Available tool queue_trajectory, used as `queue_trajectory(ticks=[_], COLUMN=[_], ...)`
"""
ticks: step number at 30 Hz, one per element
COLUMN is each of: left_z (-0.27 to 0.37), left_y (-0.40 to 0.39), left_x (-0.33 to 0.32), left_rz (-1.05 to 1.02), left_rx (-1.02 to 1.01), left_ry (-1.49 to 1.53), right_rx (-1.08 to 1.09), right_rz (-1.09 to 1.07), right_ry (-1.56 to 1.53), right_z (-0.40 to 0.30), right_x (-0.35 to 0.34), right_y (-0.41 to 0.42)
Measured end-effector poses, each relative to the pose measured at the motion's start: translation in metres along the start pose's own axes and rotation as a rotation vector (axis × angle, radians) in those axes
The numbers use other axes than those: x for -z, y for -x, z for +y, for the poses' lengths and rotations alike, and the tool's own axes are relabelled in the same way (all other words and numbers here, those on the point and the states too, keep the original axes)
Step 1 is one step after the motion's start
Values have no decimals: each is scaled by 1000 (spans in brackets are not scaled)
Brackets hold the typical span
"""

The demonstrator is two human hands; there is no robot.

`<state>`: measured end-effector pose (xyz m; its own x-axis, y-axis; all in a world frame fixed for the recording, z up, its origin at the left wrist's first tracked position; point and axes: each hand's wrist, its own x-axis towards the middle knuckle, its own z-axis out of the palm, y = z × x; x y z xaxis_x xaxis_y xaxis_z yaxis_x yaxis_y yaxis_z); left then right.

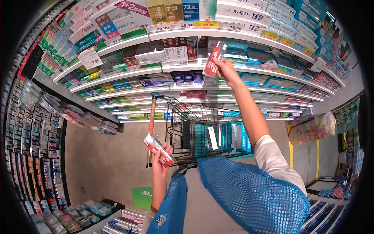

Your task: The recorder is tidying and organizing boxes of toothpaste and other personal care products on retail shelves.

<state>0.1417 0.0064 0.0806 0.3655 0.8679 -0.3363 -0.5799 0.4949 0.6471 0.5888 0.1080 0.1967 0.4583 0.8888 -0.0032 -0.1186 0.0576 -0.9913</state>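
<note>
My right hand [226,70] grips a red and silver toothpaste box [212,63], raised before the second shelf from the top. Beside that box, similar red boxes [192,50] stand on the same shelf. Lower down on the left, my left hand [161,155] holds another red and silver box [158,149], close to the handle of a shopping cart. The two held boxes are well apart. Inside the wire cart [192,137] are several blue boxes [233,136] and a white box [213,138].
Curved-looking white shelves [175,34] full of toothpaste boxes span the front, with price tags along their edges. Racks of hanging packets [38,125] line the left. A clear bag of colourful items [314,128] lies at right. More goods stand behind me.
</note>
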Motion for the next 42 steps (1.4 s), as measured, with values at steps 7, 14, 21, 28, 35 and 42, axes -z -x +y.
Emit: queue_trajectory(ticks=[7, 14, 21, 28, 35, 42], left_z=[-12, -16, -18, -18, -20, -23], left_y=[18, 22, 20, 20, 20, 22], left_x=[21, 28, 30, 29, 29, 40], left_rz=[132, 119, 94, 81, 94, 93], left_rx=[26, 5, 1, 13, 38, 71], left_ry=[51, 57, 70, 59, 42, 97], right_rx=[123, 298, 472, 530, 515, 285], right_rz=[106, 223, 222, 257, 303, -37], right_ry=[36, -228, -171, 339, 459, 499], right_z=[-9, 28, 67, 34, 29, 13], right_x=[1, -15, -16, -11, 2, 7], right_y=[-45, -49, -34, -41, -71, -76])
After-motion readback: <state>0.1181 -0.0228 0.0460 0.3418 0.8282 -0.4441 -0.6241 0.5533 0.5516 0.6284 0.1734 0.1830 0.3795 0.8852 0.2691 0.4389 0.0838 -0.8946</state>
